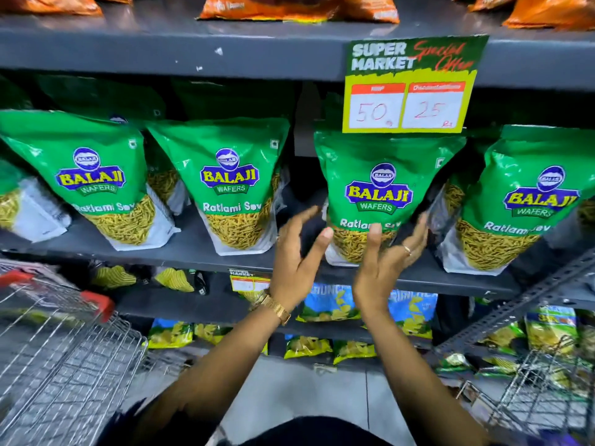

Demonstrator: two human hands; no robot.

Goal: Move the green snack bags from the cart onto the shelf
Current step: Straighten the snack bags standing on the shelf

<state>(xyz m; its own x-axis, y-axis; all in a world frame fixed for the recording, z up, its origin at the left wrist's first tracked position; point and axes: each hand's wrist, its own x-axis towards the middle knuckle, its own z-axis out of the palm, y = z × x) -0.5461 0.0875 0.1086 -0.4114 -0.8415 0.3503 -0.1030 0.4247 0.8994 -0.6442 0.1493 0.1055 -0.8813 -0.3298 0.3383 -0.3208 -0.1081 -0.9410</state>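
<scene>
Several green Balaji Ratlami Sev bags stand upright in a row on the grey shelf (199, 249). One green bag (383, 175) stands just right of the middle, under the price sign. My left hand (297, 252) is open at its lower left, fingers spread, apart from the bag. My right hand (389, 262) is open at its lower right, with its fingertips at the bag's bottom edge. Neither hand grips it. The wire cart (61, 352) with red corners sits at the lower left; I cannot see any green bags in it.
A yellow and green price sign (409, 88) hangs from the shelf above. Orange bags (296, 8) line the top shelf. Blue and yellow snack bags (331, 304) fill the lower shelves. A second wire basket (544, 391) and a slanted metal rack stand at the lower right.
</scene>
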